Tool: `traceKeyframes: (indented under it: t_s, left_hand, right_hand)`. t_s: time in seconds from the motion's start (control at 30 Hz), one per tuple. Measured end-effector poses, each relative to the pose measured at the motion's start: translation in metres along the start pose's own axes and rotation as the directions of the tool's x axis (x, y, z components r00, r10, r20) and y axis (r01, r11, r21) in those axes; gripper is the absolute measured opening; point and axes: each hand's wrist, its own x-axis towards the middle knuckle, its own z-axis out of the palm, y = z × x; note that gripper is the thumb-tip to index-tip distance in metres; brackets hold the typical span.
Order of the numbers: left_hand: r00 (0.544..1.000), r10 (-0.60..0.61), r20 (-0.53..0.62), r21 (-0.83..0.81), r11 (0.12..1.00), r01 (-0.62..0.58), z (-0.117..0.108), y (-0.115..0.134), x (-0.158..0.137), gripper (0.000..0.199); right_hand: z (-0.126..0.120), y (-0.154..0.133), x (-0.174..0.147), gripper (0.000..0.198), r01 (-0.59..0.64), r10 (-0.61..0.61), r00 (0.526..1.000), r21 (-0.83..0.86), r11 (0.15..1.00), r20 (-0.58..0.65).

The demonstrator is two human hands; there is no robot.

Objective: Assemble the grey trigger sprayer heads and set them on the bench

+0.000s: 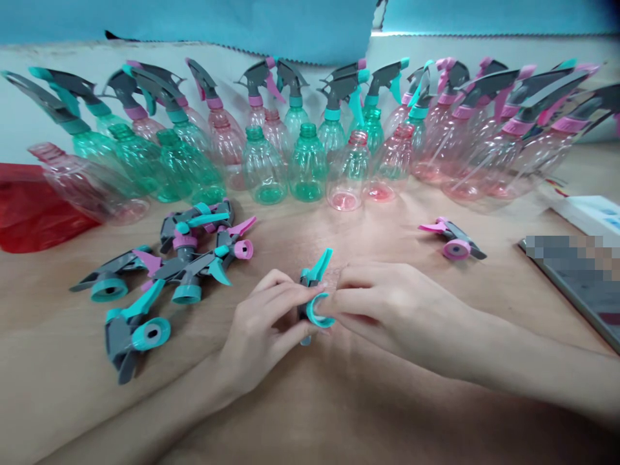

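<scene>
My left hand (264,326) is closed on a grey and turquoise trigger spray head (317,268) at the middle front of the table. Its turquoise lever points up and away, and the open collar faces right. The fingers of my right hand (387,307) are pinched together at the collar's mouth. Whatever lies between those fingertips is hidden. To the left lies a pile of loose trigger spray heads (186,268), some turquoise and some pink. A single pink and grey spray head (455,242) rests on the right, beyond my right hand.
Across the back stand several green bottles (307,165) and pink bottles (349,174), some open-necked, others fitted with spray heads. A red plastic bag (39,210) lies at the left edge. Toward the right edge are a dark flat device (576,290) and a white box (593,216).
</scene>
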Motion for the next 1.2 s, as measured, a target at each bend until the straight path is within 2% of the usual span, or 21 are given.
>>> traceKeyframes:
  t_s: [0.2, 0.37, 0.5, 0.73, 0.87, 0.97, 1.1, 1.2]
  left_hand:
    - [1.000, 0.023, -0.009, 0.010, 1.000, -0.023, -0.0006, 0.0007, 0.0001, 0.025]
    - [1.000, 0.018, -0.014, -0.001, 1.000, -0.018, -0.0004, -0.0011, -0.0013, 0.026]
    - [1.000, 0.004, -0.019, -0.006, 1.000, -0.004, 0.0003, -0.0017, -0.0013, 0.031]
    - [1.000, 0.030, 0.006, 0.011, 0.999, -0.030, -0.0006, -0.0001, -0.0009, 0.028]
    - [1.000, 0.004, -0.009, 0.014, 1.000, -0.004, -0.0008, -0.0010, -0.0011, 0.027]
    - [1.000, -0.024, -0.012, 0.021, 0.999, 0.024, -0.0003, -0.0016, -0.0013, 0.028]
    - [0.999, -0.043, -0.025, 0.038, 0.998, 0.044, 0.0006, -0.0028, -0.0022, 0.034]
    - [0.999, -0.030, -0.039, 0.057, 0.998, 0.032, 0.0005, -0.0026, -0.0029, 0.036]
  right_hand:
    - [-0.0002, 0.0026, 0.0011, 0.019, -0.041, 0.041, 0.999, 0.045, 0.998, -0.017]
    - [-0.0014, 0.0037, -0.0021, 0.017, -0.048, 0.047, 0.998, -0.022, 0.999, -0.030]
    - [-0.0032, 0.0027, -0.0041, 0.020, -0.058, 0.059, 0.998, -0.043, 0.997, 0.017]
    - [-0.0046, -0.0024, -0.0012, 0.020, 0.000, 0.001, 0.999, -0.042, 0.999, 0.034]
    - [-0.0017, -0.0013, 0.0005, 0.023, 0.037, -0.036, 0.999, -0.039, 0.999, 0.029]
    - [0.0011, 0.0030, 0.0008, 0.022, -0.003, 0.003, 1.000, -0.052, 0.999, 0.006]
    - [0.0033, 0.0059, -0.0001, 0.020, -0.116, 0.112, 0.993, -0.126, 0.985, -0.041]
    - [0.0004, 0.0030, -0.0013, 0.018, -0.135, 0.136, 0.991, -0.139, 0.981, -0.001]
